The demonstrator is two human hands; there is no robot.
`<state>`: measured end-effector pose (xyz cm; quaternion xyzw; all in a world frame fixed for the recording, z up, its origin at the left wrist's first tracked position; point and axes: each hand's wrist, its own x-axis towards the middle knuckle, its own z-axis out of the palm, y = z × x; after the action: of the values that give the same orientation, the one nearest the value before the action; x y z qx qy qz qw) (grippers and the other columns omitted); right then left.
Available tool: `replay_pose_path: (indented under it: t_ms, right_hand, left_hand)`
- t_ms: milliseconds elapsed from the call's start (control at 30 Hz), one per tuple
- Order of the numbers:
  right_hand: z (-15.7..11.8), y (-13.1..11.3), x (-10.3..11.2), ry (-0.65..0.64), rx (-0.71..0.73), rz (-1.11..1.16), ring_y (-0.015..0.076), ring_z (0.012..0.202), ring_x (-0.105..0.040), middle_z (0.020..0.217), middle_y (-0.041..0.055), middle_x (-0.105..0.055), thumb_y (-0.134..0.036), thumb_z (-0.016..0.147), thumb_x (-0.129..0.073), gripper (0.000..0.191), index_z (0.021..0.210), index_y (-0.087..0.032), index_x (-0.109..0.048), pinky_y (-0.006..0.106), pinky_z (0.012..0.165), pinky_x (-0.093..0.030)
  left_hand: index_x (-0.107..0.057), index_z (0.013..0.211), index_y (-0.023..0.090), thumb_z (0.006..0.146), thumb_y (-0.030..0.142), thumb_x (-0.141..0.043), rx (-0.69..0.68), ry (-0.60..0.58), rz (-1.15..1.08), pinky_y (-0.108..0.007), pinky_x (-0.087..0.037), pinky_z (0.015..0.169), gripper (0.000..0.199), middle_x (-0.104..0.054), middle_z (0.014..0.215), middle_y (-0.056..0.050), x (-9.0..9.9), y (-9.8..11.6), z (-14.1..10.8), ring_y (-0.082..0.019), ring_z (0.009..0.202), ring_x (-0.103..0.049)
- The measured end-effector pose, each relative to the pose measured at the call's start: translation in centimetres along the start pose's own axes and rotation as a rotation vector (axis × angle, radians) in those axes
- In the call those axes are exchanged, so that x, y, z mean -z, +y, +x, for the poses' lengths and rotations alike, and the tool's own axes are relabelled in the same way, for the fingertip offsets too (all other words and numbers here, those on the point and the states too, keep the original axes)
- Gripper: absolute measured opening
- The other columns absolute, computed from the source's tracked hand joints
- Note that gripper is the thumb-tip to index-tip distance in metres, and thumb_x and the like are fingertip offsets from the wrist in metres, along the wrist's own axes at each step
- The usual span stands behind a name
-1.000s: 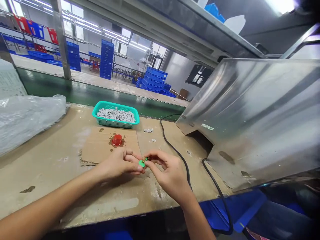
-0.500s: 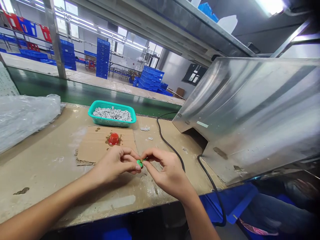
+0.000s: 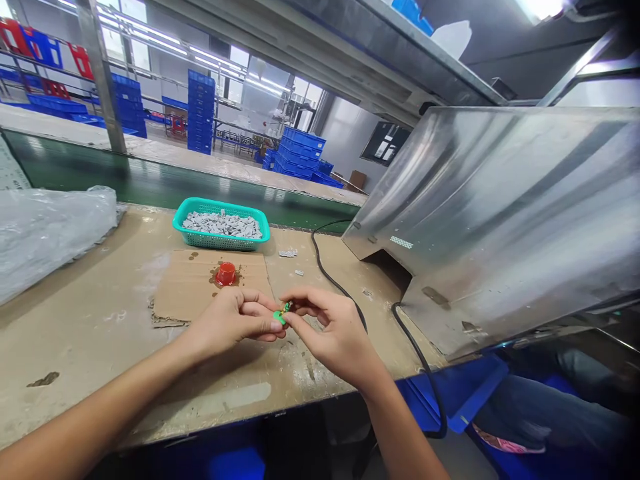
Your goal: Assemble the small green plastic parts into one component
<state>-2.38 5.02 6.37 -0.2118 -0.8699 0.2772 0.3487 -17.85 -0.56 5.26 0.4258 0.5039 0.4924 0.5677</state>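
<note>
Between the fingertips of my left hand [image 3: 235, 322] is a small round green piece [image 3: 279, 317], pinched by thumb and fingers. My right hand [image 3: 327, 330] meets it from the right, its thumb and forefinger closed on a tiny green and yellowish part [image 3: 287, 307] at the piece's edge. The exact shape of that part is too small to tell. Both hands are just above the front half of the worktable. Behind them a red cup [image 3: 226, 273] stands on a cardboard sheet [image 3: 185, 283] with dark wet spots around it.
A teal basket [image 3: 220, 243] of small grey parts stands behind the cardboard. Some grey parts [image 3: 288, 253] lie right of it. A black cable [image 3: 330, 277] curves beside a large metal housing [image 3: 480, 220]. Plastic wrap [image 3: 55, 233] lies left. A person's leg [image 3: 550, 407] shows lower right.
The view has shifted slightly. More of the small green part shows between my right fingertips, tilted up from the round piece. Both hands keep their pinch.
</note>
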Motion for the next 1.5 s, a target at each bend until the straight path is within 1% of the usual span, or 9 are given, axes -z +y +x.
replay_pose_path:
  t_ms: [300,500,633,800,967,1167,1267,1367,1500]
  right_hand:
    - [-0.3,0.1,0.0,0.005,0.036,0.160,0.0099,0.073,-0.055,0.092,0.0044,-0.052,-0.004,0.074,-0.043,0.042,0.113,-0.020,-0.048,0.025,0.072,-0.050]
    - [-0.2,0.6,-1.0,0.370,-0.033,0.410,0.0104,0.072,-0.057,0.085,0.0033,-0.056,-0.012,0.077,-0.050,0.029,0.106,-0.018,-0.051,0.023,0.067,-0.051]
    - [0.3,1.2,-1.7,0.393,-0.088,0.496,0.0109,0.071,-0.058,0.081,0.0037,-0.060,-0.015,0.074,-0.054,0.021,0.094,-0.015,-0.057,0.023,0.068,-0.052]
    - [-1.1,4.6,-0.6,0.567,-0.188,0.425,0.0103,0.069,-0.056,0.077,0.0026,-0.059,-0.016,0.071,-0.055,0.021,0.092,-0.015,-0.058,0.022,0.065,-0.049]
    - [-4.2,6.3,-0.1,0.309,-0.241,0.210,0.0122,0.069,-0.054,0.081,0.0051,-0.057,-0.015,0.072,-0.052,0.021,0.091,-0.015,-0.061,0.025,0.062,-0.046]
    - [-4.8,5.5,-2.3,-0.034,-0.072,-0.185,0.0154,0.077,-0.050,0.086,0.0080,-0.053,-0.005,0.076,-0.043,0.028,0.091,-0.014,-0.064,0.029,0.070,-0.043]
    - [-3.9,5.6,-2.4,-0.075,-0.066,-0.164,0.0173,0.077,-0.049,0.080,0.0080,-0.053,0.001,0.073,-0.039,0.032,0.084,-0.013,-0.065,0.033,0.074,-0.040]
    - [-3.2,6.0,-1.7,-0.051,-0.124,-0.037,0.0147,0.066,-0.048,0.068,0.0037,-0.053,0.002,0.066,-0.045,0.025,0.070,-0.015,-0.064,0.030,0.068,-0.039]
    - [-3.2,7.4,-0.2,0.146,-0.239,0.130,0.0114,0.058,-0.047,0.064,0.0012,-0.053,-0.010,0.067,-0.055,0.008,0.072,-0.015,-0.059,0.025,0.057,-0.039]
  left_hand:
    - [-0.058,0.079,0.011,0.064,0.015,-0.067,-0.013,-0.027,-0.078,-0.018,-0.051,0.065,0.018,-0.069,0.067,-0.003,0.1,0.3,-0.1,-0.012,0.070,-0.064]
    - [-0.059,0.082,0.011,0.063,0.020,-0.069,-0.075,-0.002,-0.079,-0.018,-0.050,0.063,0.023,-0.069,0.070,-0.005,-0.3,0.9,0.3,-0.012,0.069,-0.063]
    - [-0.058,0.085,0.012,0.062,0.023,-0.070,-0.085,0.025,-0.026,-0.022,-0.050,0.065,0.028,-0.069,0.070,-0.004,0.0,0.7,0.8,-0.014,0.071,-0.063]
    - [-0.057,0.079,0.013,0.064,0.030,-0.068,-0.131,0.091,0.053,-0.025,-0.049,0.073,0.025,-0.068,0.075,-0.006,1.5,0.3,1.1,-0.015,0.076,-0.063]
    - [-0.054,0.079,0.015,0.065,0.025,-0.067,-0.022,0.053,0.025,-0.021,-0.049,0.067,0.022,-0.067,0.078,-0.004,1.2,-0.3,1.1,-0.011,0.070,-0.062]
    - [-0.058,0.072,0.011,0.069,0.028,-0.060,0.013,0.005,0.184,-0.017,-0.043,0.055,0.017,-0.061,0.060,-0.001,0.6,-1.4,1.2,-0.007,0.054,-0.054]
    - [-0.063,0.075,0.011,0.069,0.026,-0.057,-0.012,-0.085,0.398,-0.018,-0.037,0.049,0.017,-0.056,0.055,0.000,0.7,-2.2,1.4,-0.008,0.052,-0.050]
    - [-0.066,0.085,0.014,0.071,0.020,-0.050,-0.121,-0.182,0.686,-0.023,-0.040,0.057,0.022,-0.062,0.072,-0.003,0.4,-2.9,1.4,-0.012,0.061,-0.053]
    - [-0.065,0.088,0.018,0.074,0.013,-0.045,-0.295,-0.102,1.031,-0.027,-0.042,0.071,0.025,-0.062,0.085,-0.005,-0.4,-3.1,0.7,-0.017,0.077,-0.056]
